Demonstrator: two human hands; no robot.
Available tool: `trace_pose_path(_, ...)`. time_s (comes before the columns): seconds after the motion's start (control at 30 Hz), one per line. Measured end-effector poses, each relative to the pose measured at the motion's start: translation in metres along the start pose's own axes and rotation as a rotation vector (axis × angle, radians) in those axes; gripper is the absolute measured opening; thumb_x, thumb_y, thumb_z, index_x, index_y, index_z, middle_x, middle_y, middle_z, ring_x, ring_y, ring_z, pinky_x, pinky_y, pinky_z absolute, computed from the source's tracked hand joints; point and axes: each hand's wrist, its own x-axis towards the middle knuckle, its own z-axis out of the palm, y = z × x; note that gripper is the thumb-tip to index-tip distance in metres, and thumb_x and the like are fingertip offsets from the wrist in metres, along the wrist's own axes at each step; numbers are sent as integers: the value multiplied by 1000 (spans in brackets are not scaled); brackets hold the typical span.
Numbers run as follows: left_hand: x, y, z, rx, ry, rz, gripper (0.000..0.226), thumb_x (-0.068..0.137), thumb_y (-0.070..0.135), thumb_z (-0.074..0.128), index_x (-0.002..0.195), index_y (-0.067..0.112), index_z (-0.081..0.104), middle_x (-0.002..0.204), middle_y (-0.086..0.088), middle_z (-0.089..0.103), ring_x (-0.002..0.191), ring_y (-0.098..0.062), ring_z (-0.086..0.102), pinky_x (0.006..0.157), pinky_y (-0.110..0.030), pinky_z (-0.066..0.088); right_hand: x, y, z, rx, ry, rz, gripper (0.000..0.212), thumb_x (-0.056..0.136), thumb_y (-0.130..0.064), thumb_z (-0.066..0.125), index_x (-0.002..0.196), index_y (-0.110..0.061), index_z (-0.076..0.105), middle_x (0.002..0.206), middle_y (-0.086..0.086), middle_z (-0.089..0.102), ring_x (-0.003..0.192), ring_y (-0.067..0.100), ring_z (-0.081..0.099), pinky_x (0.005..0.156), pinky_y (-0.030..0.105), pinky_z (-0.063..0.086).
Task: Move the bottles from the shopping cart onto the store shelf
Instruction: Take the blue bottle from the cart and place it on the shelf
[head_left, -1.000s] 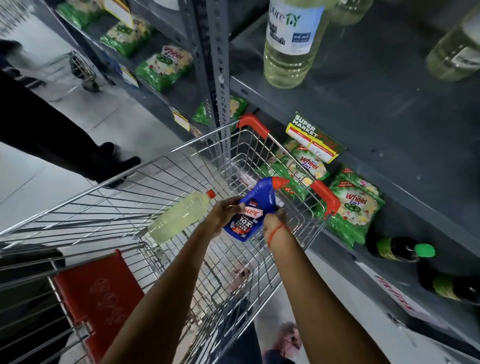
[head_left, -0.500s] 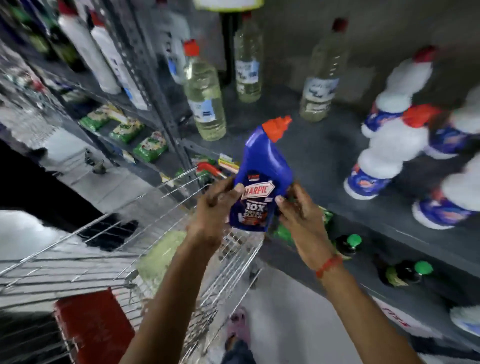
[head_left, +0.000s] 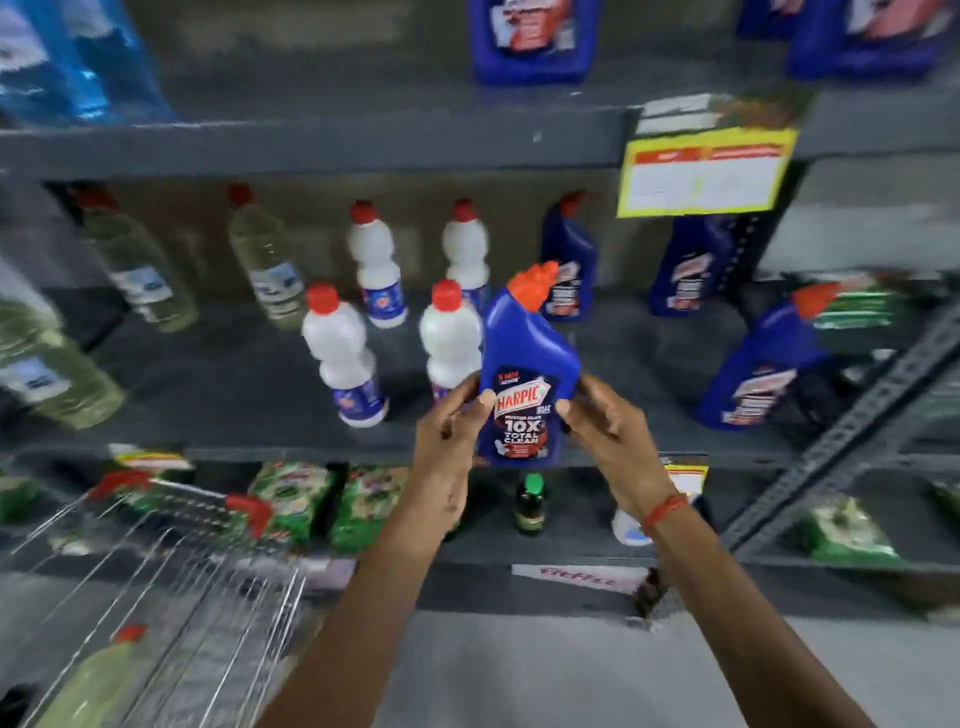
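Note:
A blue Harpic bottle (head_left: 527, 374) with an orange cap is held upright in both hands at the front edge of the grey middle shelf (head_left: 234, 384). My left hand (head_left: 449, 431) grips its left side and my right hand (head_left: 605, 431) grips its right side. The wire shopping cart (head_left: 171, 587) is at the lower left, and a pale yellow bottle (head_left: 96, 680) with a red cap lies in it.
White bottles (head_left: 340, 353) with red caps stand just left of the held bottle, clear yellowish bottles (head_left: 137, 275) further left, blue Harpic bottles (head_left: 753, 369) to the right. A yellow price tag (head_left: 704, 174) hangs from the upper shelf. Green packets (head_left: 291, 493) fill the lower shelf.
Both hands have lifted the blue Harpic bottle out of the cart and up to the middle shelf's front edge. The view has swung from the cart to face the shelves.

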Motion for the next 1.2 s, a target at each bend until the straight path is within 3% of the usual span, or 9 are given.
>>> trace_pose_path(0.07, 17, -16, 28, 62, -18, -5, 30, 90, 10, 57, 119, 7, 61, 98, 0, 75, 90, -15, 67, 85, -44, 55, 9, 12, -34, -33, 44, 17, 35, 91, -3, 56, 126, -6, 54, 112, 6, 65, 99, 6, 62, 91, 37, 52)
trace_pose_path(0.17, 44, -35, 63, 123, -42, -15, 30, 89, 10, 59, 119, 9, 60, 120, -19, 64, 103, -24, 60, 99, -53, 47, 27, 28, -71, -83, 78, 30, 34, 92, 0, 53, 125, -3, 51, 113, 10, 62, 95, -4, 62, 91, 34, 50)
trace_pose_path(0.27, 66, -50, 82, 144, -49, 10, 33, 90, 9, 58, 123, 10, 57, 124, -20, 62, 100, -22, 60, 96, -48, 47, 44, 40, -87, -93, 93, 52, 37, 92, 2, 51, 129, 1, 48, 117, 11, 60, 97, -5, 61, 89, 24, 53)
trace_pose_path(0.4, 82, -60, 82, 138, -34, -9, 36, 90, 9, 57, 126, 6, 54, 121, -14, 62, 105, -23, 59, 99, -47, 47, 61, 52, -86, -88, 84, 76, 37, 93, 1, 51, 129, 1, 47, 119, 9, 60, 102, 5, 59, 90, 27, 49)
trace_pose_path(0.6, 82, -61, 73, 116, -24, 2, 37, 92, 8, 54, 128, 4, 51, 120, -10, 61, 106, -20, 60, 98, -42, 49, 71, 60, -78, -86, 71, 90, 41, 93, -1, 52, 133, -2, 44, 122, 8, 59, 104, 2, 60, 82, 17, 53)
trace_pose_path(0.8, 74, -68, 70, 104, -29, -4, 36, 92, 10, 54, 129, 11, 52, 107, 6, 65, 90, 1, 63, 76, -16, 56, 65, 59, -78, -105, 38, 92, 40, 94, -3, 51, 133, -5, 45, 125, 9, 59, 111, 12, 59, 91, 24, 54)
trace_pose_path(0.93, 71, -68, 72, 102, -33, -1, 37, 93, 12, 53, 130, 13, 52, 110, 4, 64, 95, -3, 62, 78, -18, 55, 60, 54, -80, -127, 35, 75, 41, 94, -4, 51, 134, -3, 44, 130, 18, 56, 121, 24, 56, 99, 40, 50)
trace_pose_path(1.03, 67, -68, 72, 123, -29, 4, 36, 93, 13, 53, 129, 14, 52, 110, 5, 63, 95, -3, 62, 77, -17, 54, 54, 51, -77, -128, 38, 88, 42, 94, -3, 50, 135, -4, 43, 131, 18, 56, 121, 24, 55, 100, 40, 50)
trace_pose_path(1.2, 65, -67, 70, 178, -30, 47, 34, 93, 12, 53, 128, 11, 53, 117, -2, 62, 99, -6, 61, 93, -32, 51, 50, 49, -71, -182, 49, 90, 42, 95, -3, 48, 136, -5, 40, 132, 17, 55, 121, 24, 54, 102, 46, 48)
